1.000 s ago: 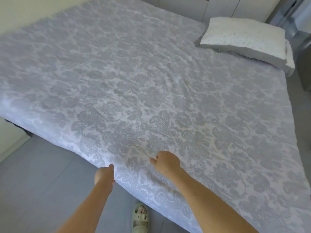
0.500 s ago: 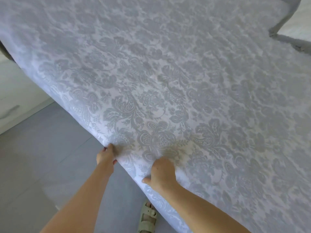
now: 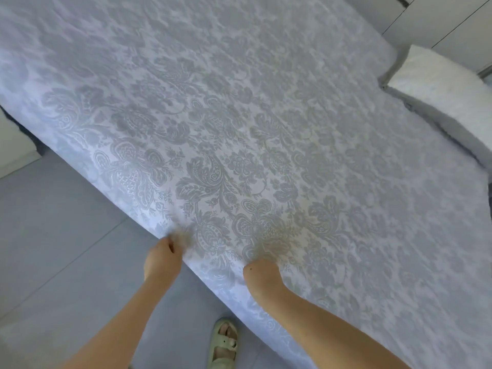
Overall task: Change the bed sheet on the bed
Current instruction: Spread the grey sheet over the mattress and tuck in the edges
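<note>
The left grip [image 3: 162, 259] pinches the bed sheet [image 3: 266, 129] edge; the right grip [image 3: 262, 275] seemingly clutches it too, fingers hidden.

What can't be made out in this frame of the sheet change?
All in the head view:
- Left hand: fingertips smeared by motion blur where its grip meets the edge of the bed sheet.
- Right hand: fingers hidden behind its own knuckles.
- Whatever lies under the sheet: covered by it.
- Pillow: cut off by the right edge.
- Sandal: heel end cut off by the bottom edge.
</note>
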